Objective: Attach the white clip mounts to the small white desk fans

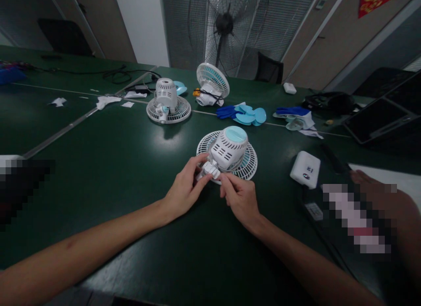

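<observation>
A small white desk fan (pixel 227 151) with a light blue back cap lies face down on its round grille, on the dark green table (pixel 115 165). My left hand (pixel 184 189) pinches the white bracket (pixel 208 169) that sticks out of the fan's motor housing, fingers closed on it from the left. My right hand (pixel 239 196) pinches the same bracket from the right, thumb and forefinger pressed together on it.
A second white fan (pixel 167 105) lies face down further back, a third fan (pixel 211 83) stands tilted beside it. Light blue fan blades and blue gloves (pixel 242 113) lie behind. A white box (pixel 305 169) sits at the right, near another person's arm (pixel 384 196). Paper scraps (pixel 107 100) lie at the left.
</observation>
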Demonstrator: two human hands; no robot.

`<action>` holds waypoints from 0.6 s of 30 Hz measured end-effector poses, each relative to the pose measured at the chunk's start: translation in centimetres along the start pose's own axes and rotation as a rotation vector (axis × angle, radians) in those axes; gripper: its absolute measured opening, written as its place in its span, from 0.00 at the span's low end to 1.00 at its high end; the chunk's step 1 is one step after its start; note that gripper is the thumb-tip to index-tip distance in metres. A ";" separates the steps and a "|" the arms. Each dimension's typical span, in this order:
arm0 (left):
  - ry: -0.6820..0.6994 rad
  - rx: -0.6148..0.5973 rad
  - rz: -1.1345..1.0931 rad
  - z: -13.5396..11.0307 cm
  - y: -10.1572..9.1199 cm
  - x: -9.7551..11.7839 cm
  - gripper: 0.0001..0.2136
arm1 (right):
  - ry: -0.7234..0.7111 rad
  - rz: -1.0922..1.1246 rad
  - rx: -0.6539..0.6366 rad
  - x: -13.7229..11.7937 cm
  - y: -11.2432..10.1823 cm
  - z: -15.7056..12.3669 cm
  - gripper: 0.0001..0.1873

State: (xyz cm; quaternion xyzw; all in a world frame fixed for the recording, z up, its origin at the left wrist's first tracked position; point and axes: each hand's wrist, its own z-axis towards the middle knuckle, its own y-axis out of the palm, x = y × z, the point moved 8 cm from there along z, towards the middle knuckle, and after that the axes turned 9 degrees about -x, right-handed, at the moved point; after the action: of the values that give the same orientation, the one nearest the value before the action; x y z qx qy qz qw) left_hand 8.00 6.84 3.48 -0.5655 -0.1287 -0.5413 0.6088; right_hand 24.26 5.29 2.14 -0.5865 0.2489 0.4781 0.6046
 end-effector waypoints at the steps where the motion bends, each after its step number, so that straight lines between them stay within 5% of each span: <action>1: 0.015 -0.012 0.024 0.0 0.1 0.3 0.19 | -0.016 0.003 0.028 -0.2 -0.2 -0.1 0.14; 5: 0.015 -0.090 0.126 0.3 0.5 0.6 0.16 | -0.137 -0.065 0.159 -1.6 -1.1 -0.6 0.09; 11: -0.006 -0.098 0.200 0.4 -1.8 0.5 0.10 | -0.291 -0.165 0.171 -3.4 -1.4 -1.3 0.11; 18: -0.116 -0.010 0.362 -5.7 -9.6 -0.9 0.11 | -0.336 -0.155 0.187 -3.8 -1.5 -1.5 0.12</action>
State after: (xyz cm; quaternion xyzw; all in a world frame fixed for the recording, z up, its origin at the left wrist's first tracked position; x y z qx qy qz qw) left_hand -2.68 4.72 6.20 -0.6127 -0.0570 -0.3903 0.6849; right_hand 24.37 3.00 5.89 -0.4569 0.1418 0.4960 0.7247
